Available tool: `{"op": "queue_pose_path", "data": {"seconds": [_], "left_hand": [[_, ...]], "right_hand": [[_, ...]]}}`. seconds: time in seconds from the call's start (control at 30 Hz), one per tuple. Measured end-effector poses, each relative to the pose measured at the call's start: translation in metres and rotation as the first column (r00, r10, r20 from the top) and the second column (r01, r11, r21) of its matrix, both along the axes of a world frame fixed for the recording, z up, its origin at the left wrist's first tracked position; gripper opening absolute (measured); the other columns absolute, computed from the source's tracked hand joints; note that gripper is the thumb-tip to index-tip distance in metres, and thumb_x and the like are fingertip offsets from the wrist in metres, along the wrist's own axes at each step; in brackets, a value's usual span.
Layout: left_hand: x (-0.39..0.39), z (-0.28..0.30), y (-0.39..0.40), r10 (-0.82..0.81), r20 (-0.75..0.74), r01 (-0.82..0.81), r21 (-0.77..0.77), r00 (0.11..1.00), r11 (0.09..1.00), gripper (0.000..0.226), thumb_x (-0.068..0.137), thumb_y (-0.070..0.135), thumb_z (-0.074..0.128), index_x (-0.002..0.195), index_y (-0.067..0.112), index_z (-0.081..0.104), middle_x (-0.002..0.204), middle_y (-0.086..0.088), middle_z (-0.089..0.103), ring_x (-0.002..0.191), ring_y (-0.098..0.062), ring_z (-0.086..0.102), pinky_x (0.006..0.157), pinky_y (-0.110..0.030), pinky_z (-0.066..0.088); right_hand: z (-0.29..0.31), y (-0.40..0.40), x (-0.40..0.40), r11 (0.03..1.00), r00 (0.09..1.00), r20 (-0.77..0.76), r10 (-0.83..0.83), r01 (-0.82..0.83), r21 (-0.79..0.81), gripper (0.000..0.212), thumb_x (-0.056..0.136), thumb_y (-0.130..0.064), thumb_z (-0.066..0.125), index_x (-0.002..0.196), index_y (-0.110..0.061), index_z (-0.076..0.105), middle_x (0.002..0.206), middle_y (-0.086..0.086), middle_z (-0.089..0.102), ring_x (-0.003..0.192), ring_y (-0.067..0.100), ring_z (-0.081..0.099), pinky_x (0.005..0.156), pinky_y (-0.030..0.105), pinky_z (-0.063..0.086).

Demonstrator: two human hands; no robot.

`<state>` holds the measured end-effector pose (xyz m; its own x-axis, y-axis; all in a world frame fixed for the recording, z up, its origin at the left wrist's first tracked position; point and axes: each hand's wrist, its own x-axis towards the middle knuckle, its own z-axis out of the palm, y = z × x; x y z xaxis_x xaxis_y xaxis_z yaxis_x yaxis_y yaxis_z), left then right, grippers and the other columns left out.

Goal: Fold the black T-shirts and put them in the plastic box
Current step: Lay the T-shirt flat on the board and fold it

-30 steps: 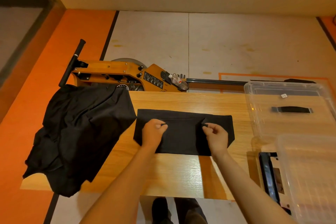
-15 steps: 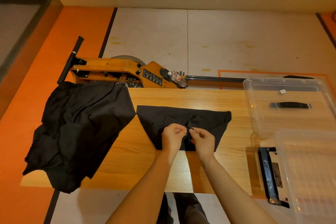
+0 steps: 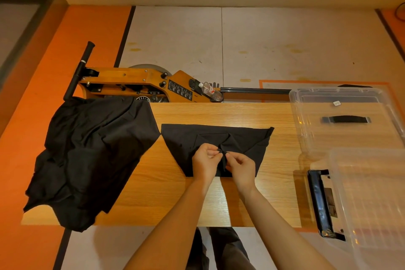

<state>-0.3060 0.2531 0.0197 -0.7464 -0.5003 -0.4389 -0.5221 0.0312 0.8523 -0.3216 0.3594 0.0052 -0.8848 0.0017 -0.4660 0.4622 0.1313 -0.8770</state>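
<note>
Head view, the only one: the wooden table (image 3: 252, 114) runs left to right, and there's bare wood in front of the hands up to the near edge, plus a strip along the far edge.

The half-folded T-shirt (image 3: 182, 140) sits about mid-table, long axis across the table, its straight top edge parallel to the far edge and its sides slanting in toward the person. The left hand (image 3: 205, 163) and right hand (image 3: 242, 165) sit almost touching over the shirt's near middle. Both have fingers curled, pinching a bit of the black cloth between thumb and fingertips, so the fabric bunches into a small ridge between them.

The pile of unfolded shirts (image 3: 87, 155) takes the whole left end, draping over the left and near edges; its right corner just about meets the folded shirt's left corner.

On the right end is a clear plastic box (image 3: 306, 129), open side up I think, though the see-through plastic makes that hard to call. A clear lid (image 3: 372, 199) with a black latch hangs past the near right corner.

Behind the table there's a wooden rowing machine (image 3: 135, 82) on the floor with a water bottle (image 3: 211, 92) on it. The floor is pale panels with orange borders.
</note>
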Motion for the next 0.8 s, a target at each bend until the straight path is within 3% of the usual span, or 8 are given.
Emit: {"op": "queue_pose_path", "data": {"seconds": [0.2,0.33,0.47,0.57,0.7,0.8], "left_hand": [[0.003,0.001,0.0,-0.007,-0.045,0.011,0.083,0.999,0.997,0.017,0.085,0.005,0.07,0.096,0.014,0.06,0.091,0.0,0.066,0.087,-0.007,0.064,0.072,-0.012,0.05],[0.004,-0.002,-0.003,0.015,-0.052,-0.008,0.136,0.999,0.991,0.015,0.088,0.004,0.066,0.097,0.014,0.06,0.094,-0.007,0.068,0.086,-0.019,0.069,0.078,-0.028,0.058],[0.004,-0.001,-0.006,0.058,-0.044,-0.046,0.232,0.997,0.972,0.009,0.096,0.006,0.053,0.101,0.012,0.057,0.093,-0.011,0.069,0.082,-0.019,0.071,0.074,-0.026,0.058],[0.005,0.0,-0.006,0.069,-0.038,-0.055,0.286,0.997,0.957,0.018,0.101,0.007,0.04,0.104,0.011,0.057,0.092,-0.013,0.07,0.084,-0.021,0.071,0.075,-0.027,0.058],[0.002,0.003,-0.008,0.046,-0.022,-0.035,0.372,0.999,0.928,0.026,0.103,0.007,0.031,0.11,0.004,0.056,0.093,-0.015,0.07,0.088,-0.024,0.07,0.076,-0.027,0.058],[-0.003,0.003,-0.009,0.032,-0.002,-0.029,0.398,0.999,0.917,0.025,0.104,0.01,0.033,0.11,0.003,0.055,0.098,-0.018,0.069,0.089,-0.024,0.07,0.076,-0.027,0.058]], "right_hand": [[-0.001,-0.001,0.003,0.999,0.999,-0.045,0.021,-0.02,0.026,0.013,0.093,-0.01,0.065,0.096,-0.019,0.074,0.085,0.0,0.073,0.082,0.015,0.067,0.075,0.028,0.057],[-0.001,0.0,0.003,0.999,0.999,-0.042,0.033,-0.033,0.023,0.014,0.093,-0.01,0.065,0.095,-0.02,0.075,0.086,0.0,0.074,0.086,0.017,0.068,0.077,0.029,0.058],[-0.001,0.002,0.003,0.999,0.999,-0.03,0.038,-0.038,-0.007,0.011,0.093,-0.017,0.067,0.091,-0.021,0.077,0.083,0.001,0.075,0.086,0.019,0.069,0.077,0.031,0.057],[0.001,0.001,0.003,0.998,0.999,-0.007,0.049,-0.049,-0.036,0.005,0.086,-0.021,0.075,0.091,-0.02,0.076,0.084,0.004,0.074,0.086,0.02,0.069,0.078,0.032,0.058],[0.0,0.002,0.002,0.998,0.998,-0.02,0.056,-0.056,0.006,0.009,0.086,-0.012,0.074,0.092,-0.019,0.074,0.082,0.002,0.073,0.084,0.019,0.069,0.076,0.027,0.057],[-0.003,0.003,-0.001,1.0,1.0,0.009,0.01,-0.01,0.024,0.009,0.089,-0.011,0.071,0.092,-0.019,0.073,0.081,0.004,0.072,0.082,0.018,0.068,0.078,0.032,0.059]]}}
